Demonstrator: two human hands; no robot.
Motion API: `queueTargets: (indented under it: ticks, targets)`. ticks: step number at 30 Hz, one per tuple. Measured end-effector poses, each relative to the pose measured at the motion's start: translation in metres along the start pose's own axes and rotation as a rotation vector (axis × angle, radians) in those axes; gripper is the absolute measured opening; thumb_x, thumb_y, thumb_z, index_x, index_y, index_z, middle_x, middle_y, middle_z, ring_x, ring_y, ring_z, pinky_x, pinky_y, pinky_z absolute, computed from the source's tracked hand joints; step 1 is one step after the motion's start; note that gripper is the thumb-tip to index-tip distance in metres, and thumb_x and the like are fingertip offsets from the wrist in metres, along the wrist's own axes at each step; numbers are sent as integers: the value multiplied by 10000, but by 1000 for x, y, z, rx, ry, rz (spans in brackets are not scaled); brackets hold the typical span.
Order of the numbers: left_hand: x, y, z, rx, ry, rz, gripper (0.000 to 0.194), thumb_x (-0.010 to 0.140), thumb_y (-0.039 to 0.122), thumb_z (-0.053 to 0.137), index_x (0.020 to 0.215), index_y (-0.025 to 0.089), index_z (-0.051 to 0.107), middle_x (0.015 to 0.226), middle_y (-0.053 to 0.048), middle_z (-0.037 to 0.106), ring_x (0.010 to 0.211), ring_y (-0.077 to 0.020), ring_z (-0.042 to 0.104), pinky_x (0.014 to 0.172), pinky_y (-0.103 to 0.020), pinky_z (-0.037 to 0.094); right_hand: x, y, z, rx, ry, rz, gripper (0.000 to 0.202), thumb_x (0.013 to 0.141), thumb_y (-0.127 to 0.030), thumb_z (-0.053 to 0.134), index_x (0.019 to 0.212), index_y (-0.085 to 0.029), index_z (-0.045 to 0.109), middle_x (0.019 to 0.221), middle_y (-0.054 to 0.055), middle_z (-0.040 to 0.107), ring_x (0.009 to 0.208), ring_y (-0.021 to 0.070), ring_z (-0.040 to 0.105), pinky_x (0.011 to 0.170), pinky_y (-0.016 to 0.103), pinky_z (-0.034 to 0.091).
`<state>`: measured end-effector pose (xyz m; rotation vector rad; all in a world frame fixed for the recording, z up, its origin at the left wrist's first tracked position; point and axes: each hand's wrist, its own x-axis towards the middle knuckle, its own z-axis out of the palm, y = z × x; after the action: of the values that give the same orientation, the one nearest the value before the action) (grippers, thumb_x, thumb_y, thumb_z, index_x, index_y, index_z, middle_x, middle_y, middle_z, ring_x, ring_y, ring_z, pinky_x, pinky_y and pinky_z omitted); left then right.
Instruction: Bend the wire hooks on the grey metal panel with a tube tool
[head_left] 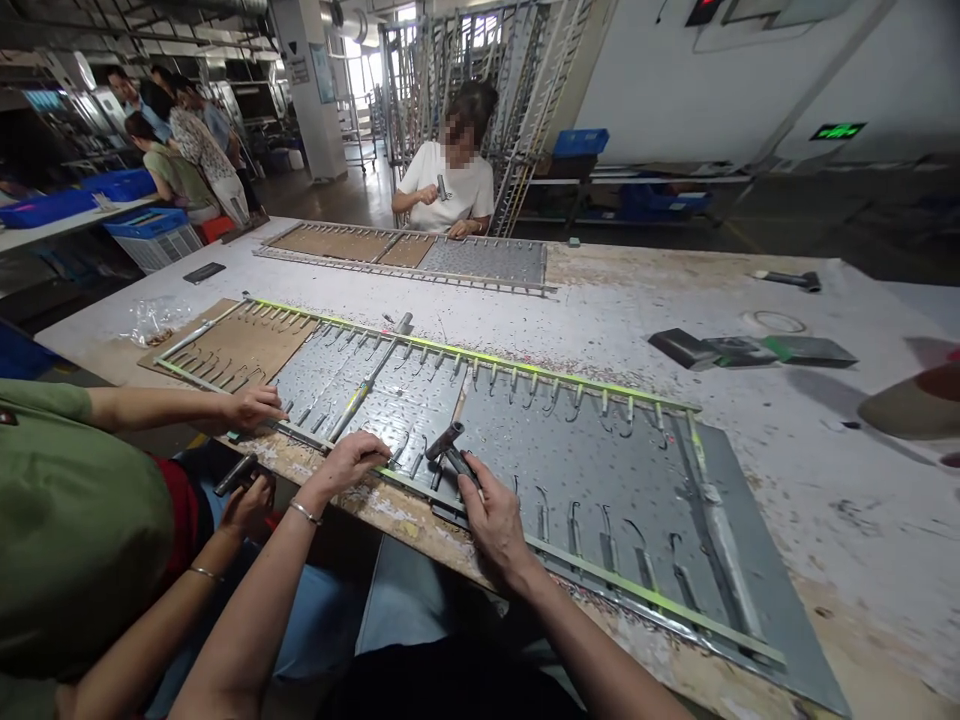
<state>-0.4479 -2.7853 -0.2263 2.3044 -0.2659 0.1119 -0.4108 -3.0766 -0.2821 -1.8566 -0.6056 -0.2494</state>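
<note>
My right hand is closed round the handle of a small metal hammer, its head raised over the near rail of a long metal rack frame. To its left, my left hand, with a bracelet at the wrist, pinches at the same rail. A thin wire hook shows at its fingertips, mostly covered by them. Bent wire hooks stick up from short pegs along both rails. Grey sheets and a brown board lie under the frame.
At my left, a co-worker in green has one hand on the frame and a hammer in the other. Opposite, a person in white holds a hammer over another frame. Dark metal blocks and another hammer lie right.
</note>
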Motion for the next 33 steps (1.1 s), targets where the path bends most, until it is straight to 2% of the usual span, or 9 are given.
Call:
queueTargets:
  ticks: [4,8,11,16,21,25,29,31,33]
  targets:
    - [2,3,-3,64,-75,46,184,996,283,597,957,175,741,946,-71,719,944,-198,625,898,-318,469,-1,2,0,-26,-5,-24,419,1090,-416,502,1318,-112,677,1226,156,697,1086,309,695,971,422,582]
    - [2,3,-2,130,-80,86,168,996,247,580,950,181,727,934,-64,689,942,-199,588,896,-316,446,0,0,-2,-24,-10,-47,395,1087,-394,509,1317,-120,676,1235,156,693,1104,311,690,975,431,582]
    - [1,3,-1,181,-73,99,154,982,202,572,948,186,721,930,-58,663,934,-198,564,883,-311,431,5,-13,-8,-7,-57,-98,370,1094,-367,501,1327,-133,667,1254,143,688,1122,302,682,954,413,590]
    - [2,6,-1,217,-98,105,155,972,177,570,931,182,719,913,-51,654,917,-196,548,875,-310,416,13,-38,-11,22,-122,-178,384,1122,-319,462,1453,-159,572,1308,132,661,1143,274,672,956,389,589]
    - [2,7,-1,226,-98,105,162,971,164,567,944,180,725,905,-49,653,919,-198,551,865,-309,416,18,-43,-3,-85,-262,-322,371,1137,-305,398,1410,-159,603,1165,124,716,972,273,719,819,372,628]
    - [2,5,0,220,-88,109,146,966,167,590,938,183,733,911,-51,667,931,-199,567,875,-308,420,18,-48,-4,-68,-158,-350,378,1149,-283,410,1485,-157,527,1208,141,687,1008,260,700,895,361,604]
    - [2,2,2,205,-86,109,133,952,141,599,946,178,727,920,-49,676,929,-194,572,881,-305,425,17,-54,-5,-120,-275,-386,396,1162,-316,348,1452,-135,548,1055,136,713,871,265,712,754,356,626]
    - [2,1,2,199,-89,105,129,945,135,603,946,176,725,917,-48,675,929,-194,569,888,-307,427,17,-57,-5,-109,-290,-393,383,1160,-314,358,1433,-142,565,1099,141,711,917,270,713,786,365,625]
    - [2,0,2,197,-90,101,122,938,140,610,924,177,725,903,-47,672,929,-199,568,890,-314,429,18,-59,-5,-52,-223,-377,375,1153,-288,393,1477,-158,530,1206,145,684,1007,264,698,865,362,608]
